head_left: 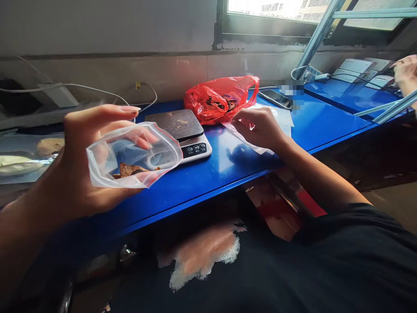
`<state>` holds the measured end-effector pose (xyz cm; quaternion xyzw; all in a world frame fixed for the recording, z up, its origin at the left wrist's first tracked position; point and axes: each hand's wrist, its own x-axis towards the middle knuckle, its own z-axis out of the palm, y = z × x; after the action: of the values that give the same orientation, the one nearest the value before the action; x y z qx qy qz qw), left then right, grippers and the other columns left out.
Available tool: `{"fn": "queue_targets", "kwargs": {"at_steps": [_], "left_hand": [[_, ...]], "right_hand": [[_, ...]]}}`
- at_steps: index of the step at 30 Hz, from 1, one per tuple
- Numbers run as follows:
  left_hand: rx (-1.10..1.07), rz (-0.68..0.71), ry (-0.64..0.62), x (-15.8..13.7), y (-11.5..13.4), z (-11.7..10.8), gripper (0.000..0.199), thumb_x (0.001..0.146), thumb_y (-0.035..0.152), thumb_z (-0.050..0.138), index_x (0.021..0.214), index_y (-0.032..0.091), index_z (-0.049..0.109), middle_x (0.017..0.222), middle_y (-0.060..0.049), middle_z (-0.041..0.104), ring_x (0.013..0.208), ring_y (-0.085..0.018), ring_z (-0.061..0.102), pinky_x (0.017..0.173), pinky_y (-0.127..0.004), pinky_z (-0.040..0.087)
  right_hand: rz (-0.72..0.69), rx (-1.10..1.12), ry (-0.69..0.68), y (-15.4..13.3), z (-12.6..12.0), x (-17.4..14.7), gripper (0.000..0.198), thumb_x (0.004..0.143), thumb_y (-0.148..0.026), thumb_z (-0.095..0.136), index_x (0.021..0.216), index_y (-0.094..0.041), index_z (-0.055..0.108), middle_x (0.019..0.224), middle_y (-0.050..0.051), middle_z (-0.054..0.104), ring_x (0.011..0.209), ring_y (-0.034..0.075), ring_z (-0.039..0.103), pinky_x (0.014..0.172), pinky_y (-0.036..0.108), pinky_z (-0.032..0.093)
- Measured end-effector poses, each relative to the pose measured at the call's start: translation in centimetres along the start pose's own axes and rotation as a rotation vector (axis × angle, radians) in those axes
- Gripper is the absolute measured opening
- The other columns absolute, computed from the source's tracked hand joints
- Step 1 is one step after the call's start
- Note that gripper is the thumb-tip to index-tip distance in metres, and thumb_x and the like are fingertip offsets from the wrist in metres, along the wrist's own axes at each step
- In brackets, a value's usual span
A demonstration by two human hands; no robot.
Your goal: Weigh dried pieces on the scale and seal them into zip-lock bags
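Note:
My left hand (81, 161) is curled around a clear zip-lock bag (97, 174) with a red seal line, its mouth spread wide. Inside the bag lie some dry brown pieces (132, 169). My right hand (260, 128) is at the front right of a red plastic bag (202, 102), fingertips bent together by its edge. What those fingers hold, if anything, is hidden. Dark dried pieces (223, 103) show in the red bag's opening. Between the hands stands a digital kitchen scale (174, 124), brown crumbs scattered on its dark plate.
Clear plastic bags (283, 119) lie beneath and beyond my right hand on the blue table (224, 169). A phone (276, 98) is behind them. At left are a filled clear bag (19, 161) and a white power strip (58, 94). A metal ladder (317, 39) and another person's hand (407, 74) are at right.

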<state>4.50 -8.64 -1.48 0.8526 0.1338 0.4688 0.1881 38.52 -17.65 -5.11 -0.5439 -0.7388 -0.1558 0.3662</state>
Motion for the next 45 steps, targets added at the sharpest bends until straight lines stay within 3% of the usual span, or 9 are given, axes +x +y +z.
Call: {"fn": "queue_targets", "kwargs": {"at_steps": [3,7,13,19,27,35,40,43,45], "left_hand": [[0.031,0.15,-0.307,-0.4,0.2,-0.2,0.111,0.04,0.029,0.094,0.137,0.025,0.039,0.112,-0.005,0.06,0.088,-0.02,0.068,0.065,-0.036,0.063],[0.01,0.118,-0.286,-0.8,0.8,-0.2,0.108,0.043,0.015,0.093,0.136,0.023,0.04,0.13,-0.013,0.053,0.091,-0.023,0.067,0.072,-0.04,0.063],[-0.111,-0.098,-0.187,-0.7,1.2,-0.2,0.101,0.03,0.007,0.092,0.122,0.019,0.053,0.125,-0.013,0.06,0.086,-0.024,0.067,0.068,-0.04,0.061],[0.017,0.069,-0.247,-0.7,1.0,-0.4,0.103,0.042,0.016,0.092,0.133,0.022,0.045,0.121,-0.009,0.06,0.091,-0.023,0.068,0.072,-0.037,0.062],[0.045,0.135,-0.298,-0.7,0.9,-0.3,0.11,0.043,0.018,0.093,0.139,0.024,0.039,0.119,-0.009,0.059,0.089,-0.023,0.068,0.069,-0.036,0.063],[0.16,0.14,-0.28,-1.1,1.5,-0.4,0.094,0.066,0.028,0.083,0.145,0.03,0.03,0.132,-0.012,0.051,0.096,-0.023,0.066,0.073,-0.035,0.064],[0.224,0.126,-0.124,-0.9,1.6,0.5,0.102,0.063,0.035,0.087,0.144,0.029,0.026,0.137,-0.014,0.047,0.102,-0.024,0.063,0.085,-0.043,0.06],[0.275,0.081,0.046,-0.1,1.8,1.7,0.1,0.056,0.039,0.09,0.139,0.028,0.033,0.138,-0.013,0.045,0.116,-0.031,0.057,0.097,-0.051,0.052],[0.303,0.035,0.122,0.6,2.0,2.2,0.098,0.052,0.041,0.091,0.134,0.029,0.039,0.137,-0.011,0.046,0.121,-0.034,0.053,0.103,-0.053,0.046]], "right_hand": [[-0.018,-0.002,-0.03,0.1,0.0,0.0,0.023,0.087,-0.029,0.052,0.076,-0.016,0.066,0.061,0.0,0.058,0.054,0.008,0.046,0.058,0.024,0.036],[0.003,-0.016,-0.05,0.3,0.1,-0.1,0.021,0.086,-0.029,0.053,0.075,-0.016,0.066,0.059,0.0,0.057,0.053,0.008,0.045,0.058,0.024,0.035],[0.002,-0.019,-0.039,0.1,0.0,-0.2,0.02,0.086,-0.028,0.054,0.075,-0.016,0.066,0.06,0.0,0.058,0.053,0.008,0.047,0.058,0.024,0.036],[-0.01,-0.027,-0.055,0.1,-0.1,-0.3,0.021,0.086,-0.028,0.053,0.075,-0.016,0.066,0.06,0.001,0.058,0.053,0.008,0.047,0.057,0.024,0.035],[0.007,-0.022,-0.064,-0.1,-0.2,-0.2,0.02,0.086,-0.028,0.053,0.074,-0.016,0.065,0.06,0.0,0.058,0.052,0.008,0.045,0.058,0.024,0.036],[-0.042,-0.018,-0.04,-0.3,-0.2,-0.4,0.019,0.087,-0.026,0.053,0.073,-0.018,0.064,0.06,0.001,0.061,0.052,0.009,0.049,0.055,0.025,0.037],[0.023,0.275,0.097,-5.3,0.0,0.8,0.01,0.089,-0.027,0.055,0.085,-0.022,0.063,0.068,0.001,0.064,0.058,0.012,0.055,0.06,0.028,0.044],[0.0,0.54,-0.025,-10.1,0.7,2.5,0.028,0.086,-0.036,0.061,0.108,-0.02,0.057,0.075,0.001,0.063,0.066,0.013,0.057,0.064,0.028,0.047],[-0.039,0.624,-0.092,-12.3,1.6,3.8,0.028,0.085,-0.035,0.063,0.107,-0.019,0.056,0.078,0.001,0.062,0.069,0.011,0.057,0.064,0.026,0.046]]}}
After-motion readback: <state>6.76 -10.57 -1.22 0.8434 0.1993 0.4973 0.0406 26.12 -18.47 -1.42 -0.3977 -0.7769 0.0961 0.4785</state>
